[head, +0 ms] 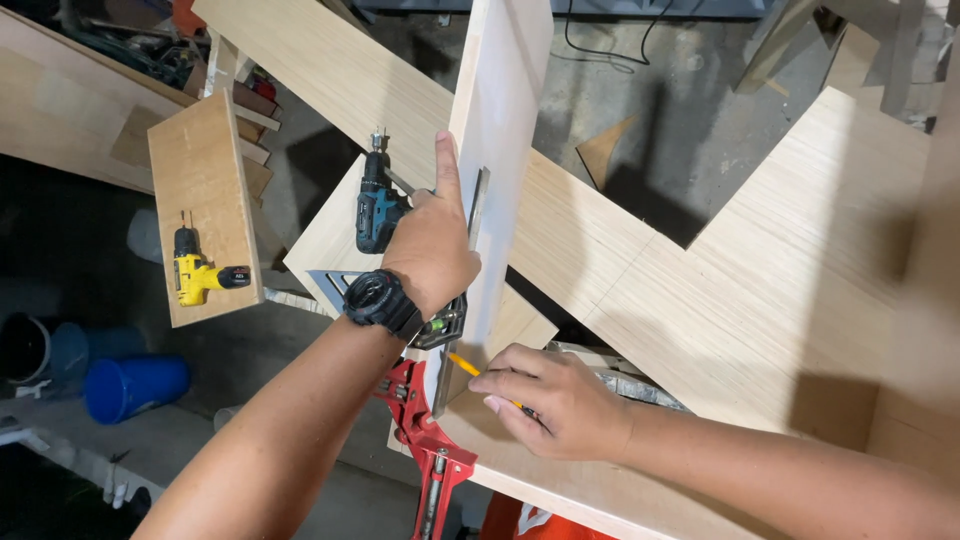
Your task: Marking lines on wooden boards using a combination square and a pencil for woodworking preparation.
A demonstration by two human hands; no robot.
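My left hand (432, 245), with a black watch on the wrist, presses a metal combination square (476, 215) flat against a pale narrow wooden board (500, 110), forefinger stretched up along the board's edge. My right hand (555, 395) pinches a yellow pencil (463, 365) whose tip points at the lower end of the square's blade. The board lies over a wide plywood sheet (760, 290). A red bar clamp (430, 450) grips the sheet's near edge just below my left wrist.
A dark teal cordless drill (378, 205) lies on a panel beside my left hand. A yellow drill (200, 272) rests on a small board (205, 165) to the left. Blue buckets (135, 385) stand on the floor below. Offcuts and cables lie on the concrete floor beyond.
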